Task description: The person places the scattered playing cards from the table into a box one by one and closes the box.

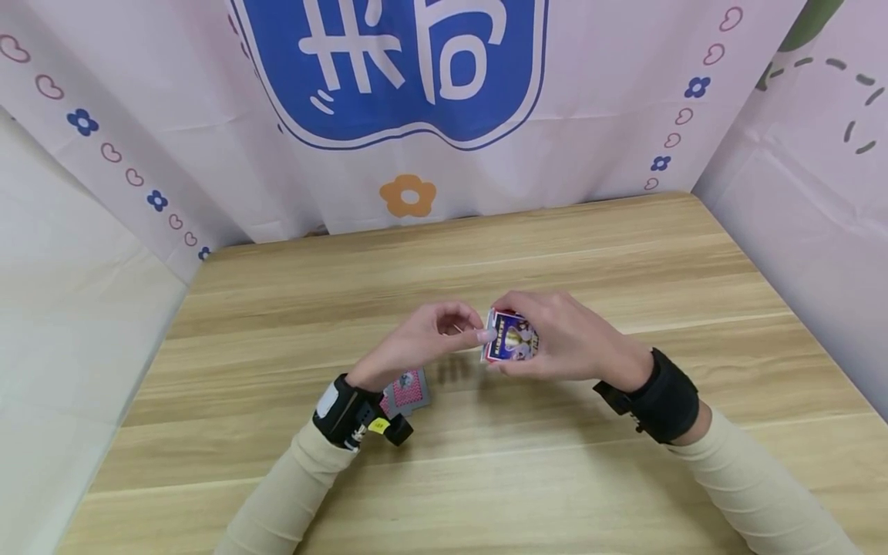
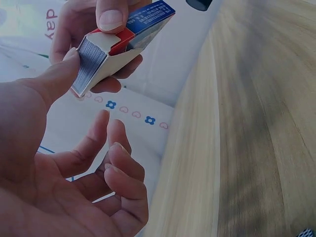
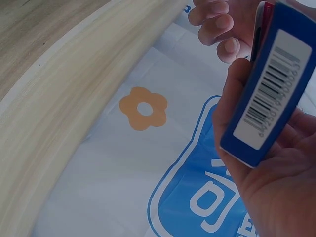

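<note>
Closest in, black straps (image 1: 662, 401) circle both wrists, and beside the left one loose cards (image 1: 411, 389) lie pink backs up on the desk (image 1: 499, 478). Now the left hand (image 1: 416, 339): thumb right at the packed deck (image 2: 91, 61) in the box's open end, other fingers apart and loosely bent! The right hand (image 1: 572, 335) has its fingers clamped round the card box (image 1: 509, 338), up off the desk. Behind hangs a white sheet (image 1: 201, 100) bearing an orange flower (image 1: 390, 197).
</note>
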The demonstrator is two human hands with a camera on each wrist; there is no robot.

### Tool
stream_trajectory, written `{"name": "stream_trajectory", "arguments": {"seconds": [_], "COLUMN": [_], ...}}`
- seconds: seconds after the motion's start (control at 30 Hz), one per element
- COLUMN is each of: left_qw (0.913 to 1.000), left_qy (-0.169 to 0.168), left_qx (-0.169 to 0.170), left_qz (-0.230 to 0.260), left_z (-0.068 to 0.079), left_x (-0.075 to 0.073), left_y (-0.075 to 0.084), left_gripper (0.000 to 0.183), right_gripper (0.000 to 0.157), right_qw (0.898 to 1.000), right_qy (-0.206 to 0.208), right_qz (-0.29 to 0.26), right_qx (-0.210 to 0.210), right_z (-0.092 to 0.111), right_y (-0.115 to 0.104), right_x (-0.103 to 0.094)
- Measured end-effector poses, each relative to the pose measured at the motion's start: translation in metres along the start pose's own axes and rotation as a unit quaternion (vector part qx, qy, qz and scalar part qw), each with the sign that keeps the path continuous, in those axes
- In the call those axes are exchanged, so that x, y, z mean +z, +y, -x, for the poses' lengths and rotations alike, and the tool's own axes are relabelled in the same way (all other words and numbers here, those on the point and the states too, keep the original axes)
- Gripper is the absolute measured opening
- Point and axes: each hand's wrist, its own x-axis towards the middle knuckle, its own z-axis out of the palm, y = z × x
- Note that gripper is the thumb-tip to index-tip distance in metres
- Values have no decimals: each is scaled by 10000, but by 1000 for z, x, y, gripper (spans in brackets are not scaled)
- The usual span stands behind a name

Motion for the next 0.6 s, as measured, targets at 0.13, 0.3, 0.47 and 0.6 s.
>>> {"name": "stream_trajectory", "arguments": {"seconds": [0.13, 0.3, 0.47, 0.6], "left_qw": [10000, 10000, 9993, 9819], "left_qy": [42, 57, -74, 163], "left_qx": [-60, -28, 3, -418], "left_qz": [-48, -59, -362, -1840], "left_z": [0, 1, 1, 5], "left_x": [1, 1, -7, -21], "left_y": [-1, -3, -7, -11], "left_gripper": [39, 38, 40, 46], "right_gripper": [62, 62, 63, 64], "right_qw": [10000, 10000, 10000, 9999], "right_qy": [-2, -17, -65, -71], "right_qz": [15, 18, 65, 78], "right_qx": [-2, -23, 29, 122], "right_z": [0, 0, -1, 0], "right_y": [0, 0, -1, -2], "right_x": [1, 3, 1, 0]}}
